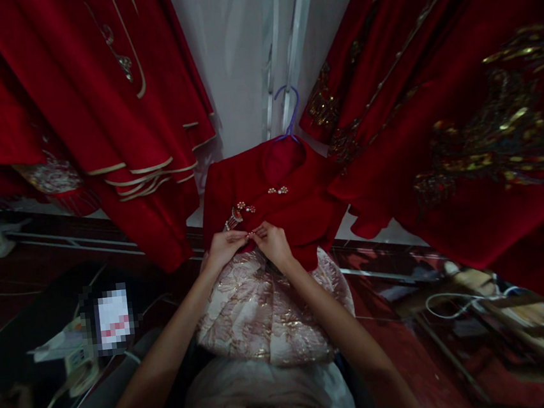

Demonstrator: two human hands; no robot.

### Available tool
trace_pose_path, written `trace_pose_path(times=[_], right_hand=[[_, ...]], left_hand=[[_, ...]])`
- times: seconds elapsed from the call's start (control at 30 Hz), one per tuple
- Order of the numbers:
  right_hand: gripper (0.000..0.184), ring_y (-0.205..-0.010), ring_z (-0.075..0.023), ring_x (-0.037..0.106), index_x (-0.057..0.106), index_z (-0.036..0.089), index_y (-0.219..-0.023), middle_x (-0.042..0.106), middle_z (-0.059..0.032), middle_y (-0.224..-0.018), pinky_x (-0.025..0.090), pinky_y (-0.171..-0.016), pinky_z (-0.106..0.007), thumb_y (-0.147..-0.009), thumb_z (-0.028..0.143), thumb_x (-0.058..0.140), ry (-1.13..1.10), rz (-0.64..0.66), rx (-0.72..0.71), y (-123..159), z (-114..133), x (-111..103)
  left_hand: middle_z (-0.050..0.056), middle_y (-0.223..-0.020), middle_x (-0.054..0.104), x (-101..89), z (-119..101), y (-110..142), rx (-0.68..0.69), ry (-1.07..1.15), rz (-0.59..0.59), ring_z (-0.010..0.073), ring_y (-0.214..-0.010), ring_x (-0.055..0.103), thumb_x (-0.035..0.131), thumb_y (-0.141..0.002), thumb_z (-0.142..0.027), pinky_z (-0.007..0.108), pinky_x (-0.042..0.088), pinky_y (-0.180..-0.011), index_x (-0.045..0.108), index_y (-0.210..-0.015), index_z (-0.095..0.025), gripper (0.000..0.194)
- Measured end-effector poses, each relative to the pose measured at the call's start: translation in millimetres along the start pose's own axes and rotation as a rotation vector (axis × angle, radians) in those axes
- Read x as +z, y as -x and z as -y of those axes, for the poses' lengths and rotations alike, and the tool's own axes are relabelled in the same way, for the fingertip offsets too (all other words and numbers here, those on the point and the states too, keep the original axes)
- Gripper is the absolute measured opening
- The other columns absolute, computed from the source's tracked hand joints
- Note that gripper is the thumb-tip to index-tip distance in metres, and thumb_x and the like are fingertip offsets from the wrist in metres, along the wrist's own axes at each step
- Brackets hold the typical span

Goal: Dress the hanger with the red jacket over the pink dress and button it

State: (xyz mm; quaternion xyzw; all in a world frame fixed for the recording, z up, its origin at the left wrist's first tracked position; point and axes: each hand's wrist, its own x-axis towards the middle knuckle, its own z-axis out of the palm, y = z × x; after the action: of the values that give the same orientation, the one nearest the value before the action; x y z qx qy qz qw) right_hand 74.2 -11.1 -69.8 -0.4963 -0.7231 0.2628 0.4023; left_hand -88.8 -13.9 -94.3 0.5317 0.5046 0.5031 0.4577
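Note:
A red velvet jacket [296, 205] hangs on a purple hanger [290, 109] in front of me, above a pale pink and gold brocade skirt [263, 314]. Pearl fastenings [278, 190] run down its front, and a tasselled one [235, 217] sits lower left. My left hand [225, 244] and my right hand [270, 241] meet at the jacket's lower front edge, both pinched on a small fastening [252, 234] between their fingertips. The fastening itself is mostly hidden by the fingers.
Red garments with cream trim [114, 116] hang at the left, and red robes with gold embroidery [475, 120] hang at the right. A white wall [233, 54] is behind. Cables [455, 305] and clutter lie on the dark floor; a blurred-out object [114, 318] lies at the lower left.

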Motion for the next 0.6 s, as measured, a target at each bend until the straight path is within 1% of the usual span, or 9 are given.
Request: trace_pose_path(times=[0.13, 0.2, 0.3, 0.33, 0.4, 0.47, 0.53, 0.6], right_hand=[[0.005, -0.071, -0.0155, 0.068, 0.061, 0.018, -0.081, 0.071, -0.0043, -0.079, 0.053, -0.069, -0.025, -0.08, 0.014, 0.059, 0.02, -0.013, -0.015, 1, -1, 2], [0.005, -0.072, -0.0154, 0.068, 0.061, 0.018, -0.081, 0.071, -0.0043, -0.079, 0.053, -0.069, -0.025, -0.08, 0.014, 0.059, 0.0, -0.011, -0.024, 0, 1, 1], [0.003, -0.071, -0.0144, 0.068, 0.063, 0.018, -0.081, 0.071, -0.0041, -0.081, 0.054, -0.068, -0.024, -0.081, 0.018, 0.06, -0.071, 0.034, -0.014, 2, 3, -6], [0.004, -0.07, -0.014, 0.068, 0.063, 0.018, -0.083, 0.071, -0.004, -0.082, 0.054, -0.067, -0.024, -0.081, 0.02, 0.061, -0.098, 0.055, -0.005, 4, 4, -10], [0.01, -0.07, -0.0133, 0.068, 0.065, 0.019, -0.089, 0.072, -0.0033, -0.086, 0.054, -0.066, -0.023, -0.081, 0.024, 0.061, -0.14, 0.089, 0.012, 11, 3, -22], [0.014, -0.069, -0.013, 0.068, 0.066, 0.02, -0.093, 0.072, -0.0025, -0.088, 0.054, -0.065, -0.023, -0.082, 0.026, 0.06, -0.15, 0.095, 0.026, 18, 1, -35], [0.014, -0.067, -0.013, 0.068, 0.067, 0.021, -0.092, 0.072, -0.0018, -0.086, 0.053, -0.063, -0.023, -0.083, 0.026, 0.058, -0.133, 0.089, 0.031, 24, -2, -48], [0.013, -0.067, -0.0132, 0.068, 0.068, 0.021, -0.09, 0.072, -0.0017, -0.084, 0.053, -0.062, -0.024, -0.084, 0.026, 0.057, -0.115, 0.085, 0.022, 27, -3, -57]], left_hand=[[0.01, -0.081, 0.074, -1.7, 2, -2, 0.013, -0.025, -0.006, 0.0195, -0.071, 0.068, 0.078, -0.057, -0.037, 0.033, 0.053, -0.074, 0.074, -0.08, -0.013, 0.034], [0.01, -0.08, 0.074, -2.6, 4, -3, 0.022, -0.03, 0.014, 0.0187, -0.071, 0.067, 0.077, -0.058, -0.036, 0.033, 0.053, -0.074, 0.073, -0.079, -0.013, 0.031], [0.008, -0.083, 0.072, -5.4, 6, -5, 0.077, -0.072, 0.051, 0.0172, -0.074, 0.066, 0.076, -0.06, -0.032, 0.031, 0.052, -0.075, 0.071, -0.084, -0.014, 0.03], [0.008, -0.085, 0.071, -6.9, 7, -6, 0.109, -0.111, 0.035, 0.0163, -0.075, 0.065, 0.075, -0.06, -0.029, 0.03, 0.051, -0.074, 0.07, -0.088, -0.014, 0.032], [0.006, -0.087, 0.069, -10.3, 7, -6, 0.176, -0.216, -0.035, 0.0144, -0.073, 0.063, 0.074, -0.061, -0.025, 0.028, 0.05, -0.071, 0.068, -0.095, -0.016, 0.035], [0.005, -0.089, 0.067, -13.1, 7, -5, 0.227, -0.314, -0.067, 0.0135, -0.072, 0.061, 0.071, -0.065, -0.024, 0.027, 0.049, -0.069, 0.067, -0.095, -0.017, 0.031], [0.005, -0.092, 0.067, -13.4, 5, -4, 0.248, -0.375, -0.02, 0.0136, -0.074, 0.061, 0.069, -0.069, -0.026, 0.027, 0.049, -0.07, 0.067, -0.091, -0.018, 0.024], [0.005, -0.095, 0.067, -10.4, 3, -1, 0.254, -0.416, 0.035, 0.0139, -0.074, 0.062, 0.068, -0.072, -0.031, 0.027, 0.05, -0.069, 0.067, -0.09, -0.019, 0.022]])
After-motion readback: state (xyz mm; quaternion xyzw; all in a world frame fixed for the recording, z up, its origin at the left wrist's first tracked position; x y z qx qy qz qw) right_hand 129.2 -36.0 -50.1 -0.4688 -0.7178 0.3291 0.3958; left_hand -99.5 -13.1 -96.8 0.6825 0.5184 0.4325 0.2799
